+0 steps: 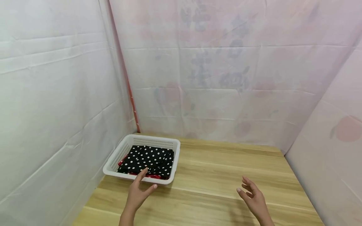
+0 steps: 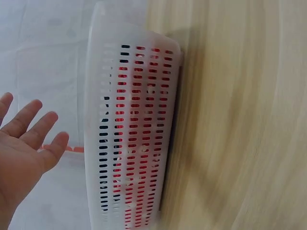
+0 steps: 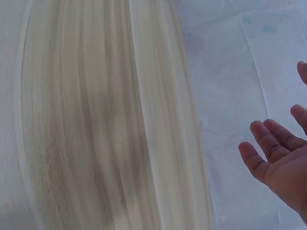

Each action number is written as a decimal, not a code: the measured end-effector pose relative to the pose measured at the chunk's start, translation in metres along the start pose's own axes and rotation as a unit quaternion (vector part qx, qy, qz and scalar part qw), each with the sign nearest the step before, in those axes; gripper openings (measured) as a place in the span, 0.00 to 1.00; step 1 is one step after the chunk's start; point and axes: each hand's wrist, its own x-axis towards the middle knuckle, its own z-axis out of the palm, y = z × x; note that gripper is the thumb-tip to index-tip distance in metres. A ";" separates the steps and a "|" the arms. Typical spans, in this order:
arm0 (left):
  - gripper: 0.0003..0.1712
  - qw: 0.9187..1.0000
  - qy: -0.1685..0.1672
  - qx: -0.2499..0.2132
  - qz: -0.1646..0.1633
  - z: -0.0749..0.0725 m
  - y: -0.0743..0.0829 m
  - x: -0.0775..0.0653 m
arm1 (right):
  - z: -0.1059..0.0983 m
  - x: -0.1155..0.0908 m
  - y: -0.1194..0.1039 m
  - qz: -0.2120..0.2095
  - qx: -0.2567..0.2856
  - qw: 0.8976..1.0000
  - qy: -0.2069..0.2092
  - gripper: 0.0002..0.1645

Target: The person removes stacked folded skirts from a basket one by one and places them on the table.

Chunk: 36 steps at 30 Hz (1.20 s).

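Observation:
A white plastic basket [image 1: 177, 157] stands at the back left of the wooden table. Inside lies folded black cloth with white polka dots [image 1: 147, 158], and some red cloth [image 1: 154, 176] shows along its lower edge. My left hand [image 1: 137, 194] hovers by the basket's near side, fingers spread and holding nothing. In the left wrist view, the basket's slotted wall [image 2: 132, 129] shows red and black through its holes, with the hand beside it. My right hand [image 1: 255, 201] is above the table's right part, fingers loosely bent and nothing in them.
The wooden tabletop [image 1: 226, 169] spreads right of the basket. White sheeting [image 1: 65, 110] hangs on the left, and a pale printed sheet [image 1: 220, 94] covers the back. Another sheet [image 1: 336, 157] borders the table's right edge. A red strip [image 1: 133, 103] runs down the back left corner.

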 end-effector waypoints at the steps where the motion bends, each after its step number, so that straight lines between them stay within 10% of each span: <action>1: 0.45 1.000 0.003 -0.009 -0.004 0.000 0.000 -0.001 | 0.001 0.000 -0.001 0.004 0.016 1.000 0.000 0.34; 19: 0.44 0.999 0.010 -0.017 -0.038 -0.016 -0.008 0.014 | 0.029 0.005 -0.018 0.005 0.121 0.992 0.019 0.31; 36: 0.42 0.998 0.030 -0.012 -0.056 -0.024 -0.024 0.024 | 0.104 0.007 -0.048 -0.005 0.308 0.951 -0.023 0.29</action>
